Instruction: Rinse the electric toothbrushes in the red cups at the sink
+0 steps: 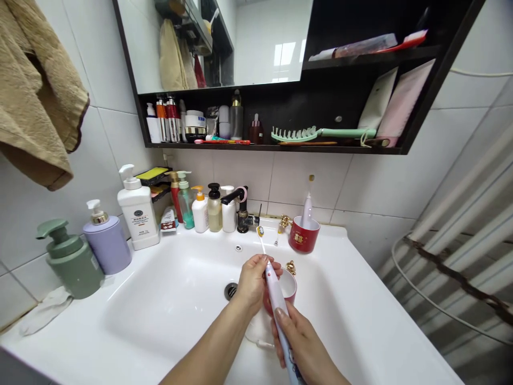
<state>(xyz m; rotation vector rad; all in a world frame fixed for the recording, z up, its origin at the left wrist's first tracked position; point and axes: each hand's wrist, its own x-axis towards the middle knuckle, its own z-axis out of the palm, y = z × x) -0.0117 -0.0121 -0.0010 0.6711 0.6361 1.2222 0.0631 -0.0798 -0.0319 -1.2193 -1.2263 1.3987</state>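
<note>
Over the white sink basin (176, 289), both hands are on one pale electric toothbrush (276, 294), its bristles pointing toward the tap. My right hand (302, 337) wraps around the lower handle. At the neck, where the brush head meets the handle, the fingers of my left hand (254, 280) are pinched. Below and behind them a red cup (290, 286) with a white inside and a gold handle sits in the basin, partly covered by the hands. A white cord-like thing (260, 342) lies in the basin under my wrists.
A black tap (242, 208) stands at the back rim. Right of it, another red cup (304, 235) holds a second electric toothbrush (307, 208). Several pump bottles (138, 214) line the left and back. A dark shelf (280, 147) with toiletries and a mirror hangs above; a brown towel (36, 91) hangs left.
</note>
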